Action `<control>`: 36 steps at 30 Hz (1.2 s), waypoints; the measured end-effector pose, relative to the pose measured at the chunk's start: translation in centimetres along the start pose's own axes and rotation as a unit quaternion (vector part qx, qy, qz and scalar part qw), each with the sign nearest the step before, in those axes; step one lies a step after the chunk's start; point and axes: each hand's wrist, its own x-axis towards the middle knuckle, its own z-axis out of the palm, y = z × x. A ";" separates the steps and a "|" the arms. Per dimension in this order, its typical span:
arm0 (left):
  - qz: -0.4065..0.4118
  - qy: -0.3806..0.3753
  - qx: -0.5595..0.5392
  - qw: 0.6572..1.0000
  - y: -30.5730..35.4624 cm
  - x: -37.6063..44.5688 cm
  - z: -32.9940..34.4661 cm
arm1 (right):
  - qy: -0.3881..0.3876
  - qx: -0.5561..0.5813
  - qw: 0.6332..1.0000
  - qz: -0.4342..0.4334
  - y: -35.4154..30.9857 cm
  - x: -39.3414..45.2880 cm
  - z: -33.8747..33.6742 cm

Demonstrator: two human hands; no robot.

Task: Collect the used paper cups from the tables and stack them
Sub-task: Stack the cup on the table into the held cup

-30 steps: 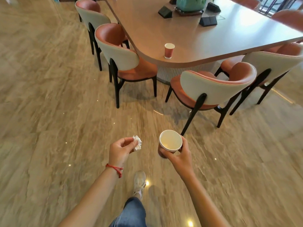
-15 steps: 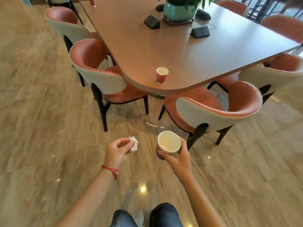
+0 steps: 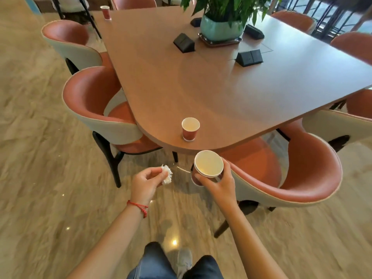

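- The long brown wooden table with the rounded end (image 3: 211, 93) now fills most of the head view, where a second ago it sat far up the frame; the person has walked right up to its near end
- The red paper cup with a white rim (image 3: 190, 129) stands upright on the table, close to the rounded edge; it has gone from small and distant to just beyond the hands, so by my judgement it is nearly within reach
- The right hand (image 3: 219, 183) has its grip wrapped round the nested stack of red paper cups (image 3: 208, 168), thumb on the near side and fingers round the far wall, mouth upward; more than one rim shows, so some collecting is already done. The hold looks the same as in both earlier views
- The left hand (image 3: 146, 183) has its grip pinched on a small crumpled white tissue (image 3: 166, 174) between thumb and fingertips, as before
- A second red paper cup at the far end (image 3: 105, 12) has come into view on the table's far left corner, so at least two cups remain here
- Since both hands are occupied, picking up the near cup probably means lowering the stack into it, or sparing fingers from the tissue hand
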 end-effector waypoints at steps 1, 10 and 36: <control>0.002 0.003 0.000 1.000 0.5 1.0 0.4 | 0.002 0.002 1.000 0.003 -0.1 1.2 0.1; -0.026 -0.016 -0.002 1.000 2.4 11.2 3.4 | 0.038 0.002 0.999 0.006 0.0 10.8 2.5; -0.097 -0.063 0.040 0.992 2.9 26.1 4.1 | 0.055 -0.082 0.994 0.055 3.2 22.1 8.8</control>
